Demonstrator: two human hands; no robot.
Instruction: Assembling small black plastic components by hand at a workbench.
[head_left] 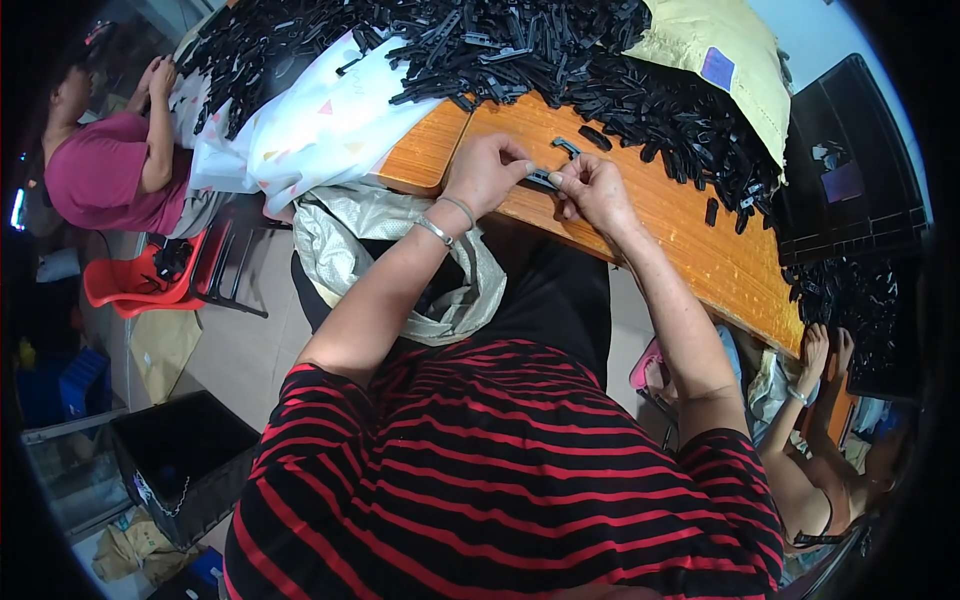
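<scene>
My left hand (488, 172) and my right hand (594, 192) meet over the near edge of the wooden table (680, 245). Between their pinched fingertips is a small, narrow dark plastic part (541, 178), gripped at both ends. Its exact kind is too small to make out. Just beyond my fingers lies a teal-grey plastic piece (566, 147), and past it a loose black part (595, 137). A big heap of similar black plastic parts (520, 50) covers the far side of the table. An open woven sack (350, 240) hangs at my lap, below my left forearm.
White patterned plastic sheeting (320, 115) drapes over the table at left. A yellow sack (715, 50) leans on the heap at right. One person (110, 170) sits at left near a red chair (150, 280); another person's hands (825, 355) work at lower right. A black crate (185, 455) stands on the floor.
</scene>
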